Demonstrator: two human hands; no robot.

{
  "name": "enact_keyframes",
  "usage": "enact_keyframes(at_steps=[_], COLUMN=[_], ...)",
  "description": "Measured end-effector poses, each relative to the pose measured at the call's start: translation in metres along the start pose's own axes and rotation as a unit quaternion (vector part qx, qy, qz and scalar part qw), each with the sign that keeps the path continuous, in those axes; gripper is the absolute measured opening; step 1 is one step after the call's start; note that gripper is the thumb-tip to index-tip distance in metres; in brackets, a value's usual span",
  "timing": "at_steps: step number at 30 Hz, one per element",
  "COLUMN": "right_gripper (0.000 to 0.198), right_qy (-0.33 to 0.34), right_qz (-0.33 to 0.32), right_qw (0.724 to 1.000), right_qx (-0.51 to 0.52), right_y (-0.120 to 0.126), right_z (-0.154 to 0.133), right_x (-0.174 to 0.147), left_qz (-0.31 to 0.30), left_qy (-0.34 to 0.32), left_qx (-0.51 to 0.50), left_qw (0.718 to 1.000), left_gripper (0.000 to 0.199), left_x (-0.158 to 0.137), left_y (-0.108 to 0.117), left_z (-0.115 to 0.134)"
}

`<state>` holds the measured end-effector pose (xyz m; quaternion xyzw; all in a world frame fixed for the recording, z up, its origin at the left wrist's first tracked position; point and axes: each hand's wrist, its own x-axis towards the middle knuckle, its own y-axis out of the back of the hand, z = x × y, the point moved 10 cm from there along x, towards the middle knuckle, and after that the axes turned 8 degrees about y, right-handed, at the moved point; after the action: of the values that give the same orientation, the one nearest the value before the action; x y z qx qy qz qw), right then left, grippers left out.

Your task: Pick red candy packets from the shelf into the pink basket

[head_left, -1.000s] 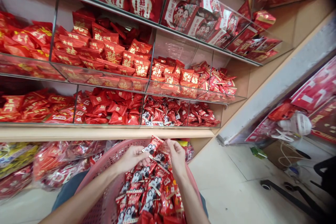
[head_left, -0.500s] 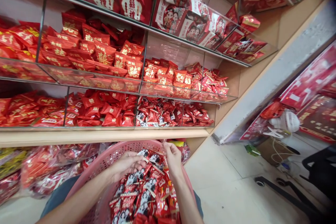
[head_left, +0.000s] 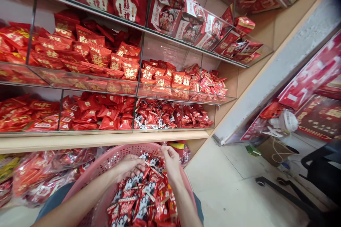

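A pink perforated plastic basket (head_left: 92, 173) stands between my knees, heaped with small red candy packets (head_left: 149, 188), many printed with black-and-white figures. Over the pile, at the basket's far side, is my left hand (head_left: 131, 166). Its fingers are curled in, thumb beside a packet at the top of the heap; what it grips is hidden. My right hand (head_left: 172, 159) is closed in a pinch close to the basket's far right rim. A small see-through bit shows at its fingertips, too unclear to name.
Ahead rises a wooden shelf unit (head_left: 106, 141) whose clear compartments hold red candy packets (head_left: 98, 55). Plastic bags of packets (head_left: 45, 173) lie beneath it at left. To the right are a tiled floor (head_left: 223, 184), a black chair base (head_left: 287, 195) and a white fan (head_left: 287, 120).
The view has shifted slightly, so the shelves sit a little further left. Both hands keep nearly the same pose over the basket.
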<state>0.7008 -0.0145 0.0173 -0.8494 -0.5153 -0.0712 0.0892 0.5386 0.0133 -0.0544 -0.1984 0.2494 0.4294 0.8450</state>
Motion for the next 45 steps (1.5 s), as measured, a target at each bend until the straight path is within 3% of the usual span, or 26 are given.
enact_keyframes(at_steps=[5,12,21,27,30,33,36,41,45], right_gripper=[0.027,0.027,0.028,0.027,0.026,0.027,0.028,0.028,0.029], right_qy=[-0.002,-0.002,-0.004,0.001,0.000,0.000,0.005,0.003,0.006], right_qz=[-0.009,-0.014,-0.019,-0.020,-0.018,-0.021,-0.022,-0.022,-0.022], right_qw=[1.000,1.000,1.000,1.000,1.000,1.000,1.000,1.000,1.000], right_qx=[-0.003,0.004,-0.005,-0.005,-0.003,-0.004,-0.002,-0.003,0.000], right_y=[-0.002,-0.003,-0.004,-0.004,-0.003,-0.004,-0.005,-0.007,-0.007], right_z=[0.003,0.002,0.005,0.004,0.007,0.009,0.008,0.004,0.000], right_x=[0.000,-0.001,-0.001,-0.002,-0.003,-0.003,-0.003,-0.005,-0.006], left_qz=[0.041,0.120,0.148,0.171,0.243,0.363,0.409,0.436,0.485], left_qy=[-0.017,0.007,-0.059,-0.091,-0.164,-0.206,-0.221,-0.221,-0.167], left_qx=[0.064,0.122,0.149,0.193,0.265,0.435,0.518,0.577,0.606], left_qw=[0.997,0.985,0.976,0.962,0.919,0.798,0.718,0.655,0.608], left_gripper=[0.035,0.037,0.025,0.038,0.033,0.032,0.031,0.030,0.037], left_x=[-0.009,-0.028,0.005,0.002,-0.021,-0.054,-0.074,-0.087,-0.097], left_y=[0.003,0.010,0.020,0.027,0.046,0.062,0.069,0.072,0.079], left_z=[0.013,0.029,0.024,0.036,0.061,0.083,0.089,0.091,0.092])
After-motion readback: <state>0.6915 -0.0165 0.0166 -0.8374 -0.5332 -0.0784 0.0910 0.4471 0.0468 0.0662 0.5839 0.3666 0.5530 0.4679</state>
